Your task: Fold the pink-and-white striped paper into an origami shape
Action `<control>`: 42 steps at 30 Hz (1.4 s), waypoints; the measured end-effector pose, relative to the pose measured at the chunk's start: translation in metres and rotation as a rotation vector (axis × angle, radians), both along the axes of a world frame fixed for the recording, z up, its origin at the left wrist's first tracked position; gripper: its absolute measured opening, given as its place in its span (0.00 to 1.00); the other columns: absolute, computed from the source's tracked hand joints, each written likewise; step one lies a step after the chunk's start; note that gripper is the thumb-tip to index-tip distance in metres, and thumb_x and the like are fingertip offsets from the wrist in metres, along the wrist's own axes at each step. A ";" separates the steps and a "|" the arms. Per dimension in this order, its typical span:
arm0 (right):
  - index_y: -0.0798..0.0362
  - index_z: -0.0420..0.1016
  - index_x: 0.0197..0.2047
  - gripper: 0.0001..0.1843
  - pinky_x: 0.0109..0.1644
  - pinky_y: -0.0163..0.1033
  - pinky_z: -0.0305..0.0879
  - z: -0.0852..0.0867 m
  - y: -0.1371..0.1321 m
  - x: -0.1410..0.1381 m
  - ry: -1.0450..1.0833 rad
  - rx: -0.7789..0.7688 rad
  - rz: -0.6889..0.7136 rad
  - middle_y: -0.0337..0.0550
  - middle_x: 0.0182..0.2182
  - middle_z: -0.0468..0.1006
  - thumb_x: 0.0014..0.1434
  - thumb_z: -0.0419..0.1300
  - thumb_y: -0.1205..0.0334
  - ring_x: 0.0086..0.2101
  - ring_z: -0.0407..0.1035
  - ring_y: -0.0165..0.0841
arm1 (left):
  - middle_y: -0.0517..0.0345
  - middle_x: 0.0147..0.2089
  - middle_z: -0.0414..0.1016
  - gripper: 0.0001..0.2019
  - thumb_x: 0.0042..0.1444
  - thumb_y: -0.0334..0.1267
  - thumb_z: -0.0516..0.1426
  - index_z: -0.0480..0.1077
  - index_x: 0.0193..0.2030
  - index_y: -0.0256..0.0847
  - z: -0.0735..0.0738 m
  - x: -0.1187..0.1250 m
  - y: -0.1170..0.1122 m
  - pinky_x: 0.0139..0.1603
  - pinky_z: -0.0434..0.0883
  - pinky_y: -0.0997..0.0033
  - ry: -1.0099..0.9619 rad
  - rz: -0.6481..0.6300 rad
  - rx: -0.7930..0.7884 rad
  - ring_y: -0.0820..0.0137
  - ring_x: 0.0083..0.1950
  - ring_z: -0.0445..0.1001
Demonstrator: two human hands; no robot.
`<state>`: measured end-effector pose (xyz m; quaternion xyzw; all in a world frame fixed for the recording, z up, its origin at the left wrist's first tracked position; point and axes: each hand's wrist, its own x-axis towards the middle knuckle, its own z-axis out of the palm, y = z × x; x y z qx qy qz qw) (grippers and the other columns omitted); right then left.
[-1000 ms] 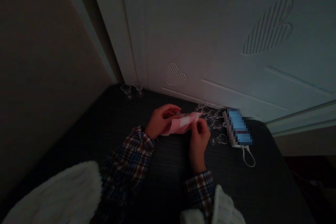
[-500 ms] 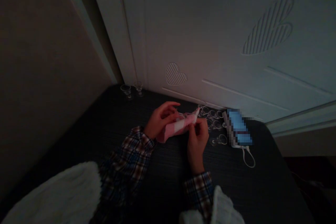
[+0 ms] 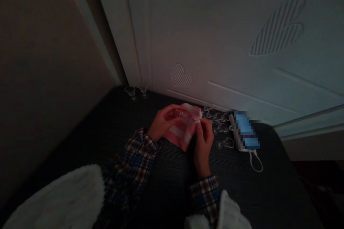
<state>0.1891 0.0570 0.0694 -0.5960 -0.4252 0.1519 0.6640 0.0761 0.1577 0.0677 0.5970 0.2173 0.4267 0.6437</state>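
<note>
My left hand (image 3: 164, 121) is closed with a small clear glass (image 3: 181, 114) between thumb and fingers, its far part covered. A pink-and-white checked cloth (image 3: 180, 133) is spread under and around that glass. With my right hand (image 3: 203, 139) I pinch the cloth at the glass's right end, fingers bunching the fabric there. Both hands are just above the dark table. Right of my right hand, several small stemmed glasses (image 3: 221, 127) stand or lie in a cluster.
Two small stemmed glasses (image 3: 131, 93) stand at the back left of the dark table (image 3: 107, 121). A phone (image 3: 246, 130) with a lit, blurred screen leans on a pale block with a white cable loop (image 3: 256, 161). A white panel with raised hearts (image 3: 181, 76) rises behind the table.
The cloth, folded into a narrow strip before, now hangs spread out with a corner toward me. My right hand's fingers have gathered it at the glass's end. My left hand has barely moved.
</note>
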 end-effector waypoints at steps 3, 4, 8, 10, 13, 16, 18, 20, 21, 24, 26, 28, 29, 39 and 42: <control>0.54 0.69 0.41 0.09 0.44 0.35 0.60 -0.003 0.002 0.000 0.001 -0.018 0.010 0.39 0.37 0.67 0.61 0.54 0.59 0.38 0.63 0.28 | 0.52 0.47 0.74 0.17 0.47 0.36 0.63 0.70 0.45 0.37 0.001 0.000 0.000 0.46 0.70 0.69 0.015 0.006 0.010 0.67 0.45 0.73; 0.54 0.69 0.42 0.09 0.44 0.34 0.60 -0.004 0.002 0.001 0.002 -0.021 0.007 0.39 0.36 0.67 0.60 0.55 0.59 0.38 0.63 0.28 | 0.52 0.47 0.74 0.17 0.47 0.36 0.63 0.70 0.45 0.37 0.001 0.000 -0.001 0.46 0.70 0.69 0.018 0.006 0.010 0.68 0.45 0.73; 0.54 0.71 0.40 0.09 0.40 0.33 0.59 -0.005 0.002 0.002 -0.010 -0.033 -0.032 0.38 0.34 0.67 0.59 0.56 0.59 0.35 0.62 0.27 | 0.53 0.46 0.74 0.17 0.46 0.35 0.64 0.70 0.44 0.37 0.001 0.001 -0.001 0.45 0.70 0.70 0.023 -0.001 -0.005 0.69 0.43 0.73; 0.54 0.72 0.38 0.09 0.39 0.33 0.59 -0.003 0.002 0.003 -0.026 -0.039 -0.044 0.38 0.33 0.67 0.59 0.56 0.59 0.34 0.62 0.27 | 0.54 0.45 0.75 0.17 0.45 0.34 0.64 0.71 0.43 0.37 0.001 0.001 -0.001 0.44 0.70 0.71 0.018 0.001 -0.011 0.69 0.43 0.73; 0.54 0.72 0.37 0.08 0.39 0.33 0.59 -0.001 0.001 0.003 -0.036 -0.035 -0.043 0.38 0.33 0.67 0.59 0.56 0.60 0.35 0.63 0.27 | 0.54 0.44 0.75 0.17 0.44 0.34 0.65 0.71 0.43 0.37 0.000 0.001 -0.001 0.43 0.70 0.70 0.025 0.002 -0.023 0.68 0.42 0.74; 0.54 0.73 0.38 0.08 0.39 0.33 0.59 -0.001 0.001 0.002 -0.028 -0.030 -0.043 0.38 0.33 0.67 0.59 0.55 0.60 0.35 0.63 0.27 | 0.54 0.44 0.75 0.17 0.44 0.35 0.65 0.71 0.42 0.37 0.000 0.001 -0.001 0.43 0.70 0.70 0.027 -0.003 -0.032 0.69 0.41 0.74; 0.54 0.73 0.38 0.09 0.40 0.33 0.59 -0.002 0.001 0.002 -0.030 -0.024 -0.051 0.39 0.33 0.67 0.59 0.55 0.60 0.35 0.63 0.27 | 0.55 0.43 0.75 0.17 0.43 0.34 0.65 0.71 0.42 0.37 0.001 0.000 -0.001 0.43 0.70 0.71 0.016 -0.003 -0.035 0.69 0.42 0.74; 0.54 0.73 0.39 0.09 0.40 0.34 0.59 -0.003 0.001 0.002 -0.031 -0.019 -0.056 0.39 0.34 0.68 0.59 0.55 0.60 0.35 0.63 0.28 | 0.55 0.43 0.75 0.17 0.43 0.34 0.65 0.71 0.42 0.37 0.001 0.000 -0.002 0.43 0.70 0.71 0.013 0.005 -0.036 0.69 0.42 0.73; 0.54 0.73 0.39 0.09 0.40 0.34 0.59 -0.003 0.001 0.002 -0.028 -0.016 -0.055 0.39 0.34 0.68 0.59 0.55 0.60 0.36 0.64 0.28 | 0.55 0.43 0.75 0.17 0.43 0.35 0.65 0.71 0.42 0.37 0.001 0.000 -0.002 0.43 0.70 0.70 0.017 0.008 -0.036 0.69 0.42 0.73; 0.54 0.73 0.39 0.09 0.41 0.34 0.60 -0.002 0.001 0.001 -0.019 -0.010 -0.054 0.39 0.34 0.67 0.59 0.55 0.60 0.36 0.64 0.28 | 0.55 0.43 0.75 0.17 0.43 0.36 0.65 0.71 0.42 0.37 0.001 0.000 -0.002 0.42 0.70 0.70 0.028 0.010 -0.026 0.69 0.42 0.73; 0.54 0.73 0.38 0.09 0.41 0.34 0.60 0.000 0.001 0.001 -0.025 -0.009 -0.060 0.39 0.34 0.67 0.59 0.55 0.60 0.36 0.64 0.28 | 0.56 0.40 0.75 0.16 0.44 0.37 0.65 0.71 0.41 0.38 0.001 0.000 -0.002 0.40 0.70 0.71 0.033 0.010 -0.019 0.70 0.39 0.73; 0.54 0.74 0.37 0.08 0.41 0.34 0.60 0.001 0.001 0.000 -0.034 -0.013 -0.065 0.39 0.34 0.67 0.60 0.55 0.60 0.36 0.64 0.28 | 0.58 0.35 0.74 0.14 0.45 0.39 0.64 0.71 0.39 0.38 0.000 0.000 -0.002 0.36 0.69 0.72 0.044 0.013 -0.020 0.72 0.35 0.72; 0.54 0.74 0.37 0.08 0.41 0.34 0.60 0.001 0.001 0.000 -0.038 -0.015 -0.066 0.39 0.34 0.67 0.59 0.55 0.60 0.36 0.64 0.28 | 0.59 0.33 0.73 0.13 0.46 0.40 0.63 0.70 0.38 0.38 0.000 0.000 -0.002 0.35 0.69 0.73 0.055 0.013 -0.023 0.73 0.32 0.71; 0.55 0.74 0.38 0.09 0.40 0.33 0.60 -0.002 0.001 0.002 -0.065 -0.036 -0.095 0.39 0.34 0.67 0.60 0.55 0.60 0.35 0.63 0.28 | 0.56 0.37 0.73 0.16 0.48 0.41 0.62 0.68 0.42 0.37 0.000 0.002 -0.003 0.33 0.70 0.73 0.057 -0.021 -0.029 0.73 0.31 0.71; 0.55 0.74 0.38 0.10 0.40 0.33 0.60 -0.002 0.002 0.002 -0.036 -0.028 -0.098 0.39 0.34 0.67 0.60 0.54 0.59 0.35 0.63 0.27 | 0.54 0.43 0.72 0.17 0.47 0.39 0.63 0.68 0.43 0.38 -0.001 0.002 -0.003 0.36 0.70 0.73 0.047 -0.021 -0.013 0.73 0.35 0.72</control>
